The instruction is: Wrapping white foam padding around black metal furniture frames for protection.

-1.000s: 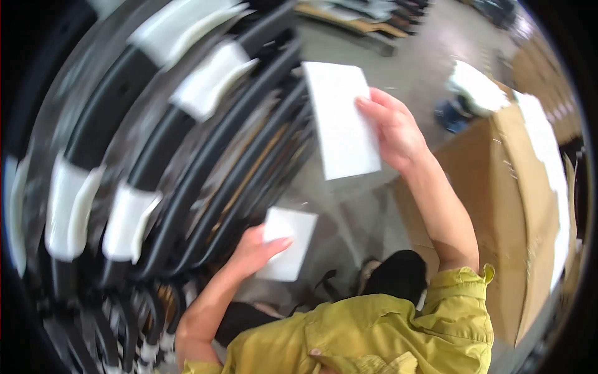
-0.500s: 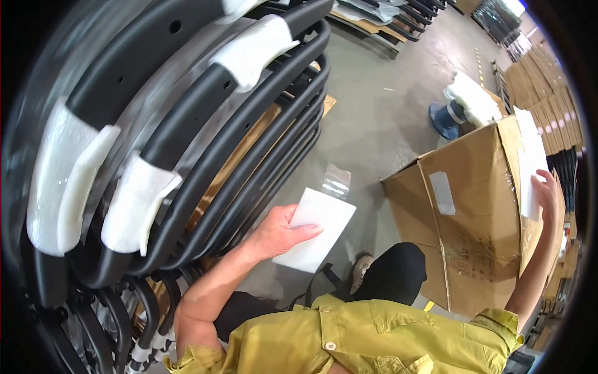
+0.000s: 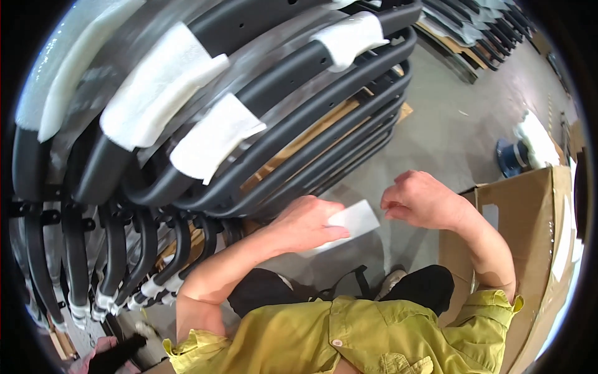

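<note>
My left hand (image 3: 306, 224) grips a white foam sheet (image 3: 359, 220) between thumb and fingers, in front of my body. The sheet is tilted, so its face looks narrow. My right hand (image 3: 422, 199) is just right of the sheet, a small gap away. Its fingers are curled inward, and what they hold, if anything, is hidden. Beyond my left hand stands a row of black curved metal tubes (image 3: 280, 81). White foam wraps some of them, including one piece (image 3: 215, 137) on a nearer tube and another (image 3: 353, 38) farther along.
A large cardboard box (image 3: 523, 206) stands at my right, with white sheets (image 3: 564, 243) at its far side. Behind it are a blue spool-like base (image 3: 512, 157) and a white roll (image 3: 537, 138). More black tubes (image 3: 479, 31) lie on a pallet at the far right.
My right hand has come from the white sheets at the box to beside the foam sheet. The foam sheet has tilted. A clear strip seen at its corner no longer shows. The view has turned left.
</note>
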Tool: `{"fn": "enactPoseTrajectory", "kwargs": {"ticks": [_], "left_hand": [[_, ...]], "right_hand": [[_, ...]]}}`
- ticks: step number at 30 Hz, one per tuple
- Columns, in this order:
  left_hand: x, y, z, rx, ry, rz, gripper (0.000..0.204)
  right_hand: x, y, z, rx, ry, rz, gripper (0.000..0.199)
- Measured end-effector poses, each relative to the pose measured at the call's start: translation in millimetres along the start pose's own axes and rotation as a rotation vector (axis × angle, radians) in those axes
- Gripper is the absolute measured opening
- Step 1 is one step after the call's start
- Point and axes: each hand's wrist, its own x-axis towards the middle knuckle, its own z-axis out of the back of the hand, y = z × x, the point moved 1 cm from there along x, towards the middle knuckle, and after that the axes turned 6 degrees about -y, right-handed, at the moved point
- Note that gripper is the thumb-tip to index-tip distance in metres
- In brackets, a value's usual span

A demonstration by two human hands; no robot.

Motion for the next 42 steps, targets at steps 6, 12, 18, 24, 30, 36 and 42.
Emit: {"fn": "enactPoseTrajectory", "kwargs": {"ticks": [6,12,18,24,30,36,42], "left_hand": [[-36,44,13,-0.14,-0.156,0.199,0.025],[-48,24,25,0.189,-0.127,0.22,0.018],[-44,-16,22,0.431,-0.114,0.012,0.022],[-80,-1,54,0.79,-1.082,-0.288,0.026],[-62,18,86,0.468,-0.912,0.226,0.041],[-66,23,81,0.507,-1.039,0.174,0.035],[-70,17,56,0.637,-1.245,-0.077,0.016]], "right_hand": [[17,-20,-16,0.382,-0.1,0.042,0.008],[9,-50,-9,0.515,-0.301,0.05,0.034],[56,7,-58,0.513,0.035,0.256,0.035],[91,6,-88,1.115,-0.072,0.003,0.021],[131,52,-63,1.503,-0.214,-0.004,0.02],[129,59,-74,1.62,-0.269,-0.037,0.026],[124,66,-98,1.797,-0.126,-0.178,0.027]]}}
